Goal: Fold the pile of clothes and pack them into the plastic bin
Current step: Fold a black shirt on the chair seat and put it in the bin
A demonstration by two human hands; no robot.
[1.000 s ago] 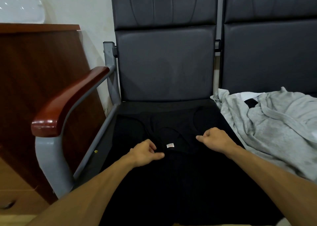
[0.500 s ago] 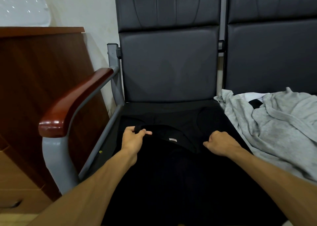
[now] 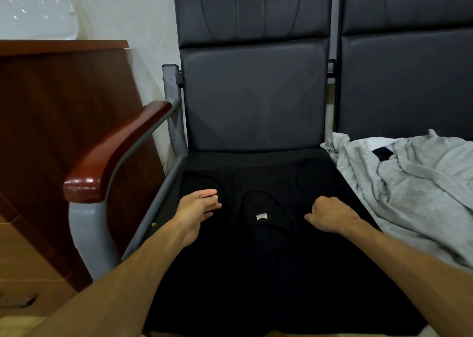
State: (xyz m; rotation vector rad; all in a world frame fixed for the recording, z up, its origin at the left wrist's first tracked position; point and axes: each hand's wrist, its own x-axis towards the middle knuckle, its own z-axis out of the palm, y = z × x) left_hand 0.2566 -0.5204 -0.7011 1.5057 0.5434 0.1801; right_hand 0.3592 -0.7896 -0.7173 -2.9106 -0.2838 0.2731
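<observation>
The left hand (image 3: 197, 208) is laid flat, fingers straight and together, on the nine o'clock shoulder of the black top (image 3: 256, 272). The right hand (image 3: 330, 216) is set knuckles-up on the three o'clock shoulder with its fingers curled under. Whether cloth is pinched beneath them cannot be told.

The black top is judged to be light, limp and thin. No shape of its own will be kept, and any unsupported part can be expected to droop or bunch. It is best taken by pinches at the two shoulder straps, or at a strap and the hem on one side, so that an edge can be carried over without dragging the layer beneath. Little slip is to be expected on the padded seat.

The garment is seen spread flat on the chair seat (image 3: 245, 159), neck towards twelve o'clock and hem towards six. It appears sleeveless, with a scooped neck and a small white label (image 3: 261, 216) inside the collar. Black on black, its outer edges are hard to trace.

At three o'clock, on the neighbouring seat, the grey clothes (image 3: 409, 183) are heaped unfolded. At nine o'clock the armrest (image 3: 112, 152) is seen. The plastic bin is not in view.
</observation>
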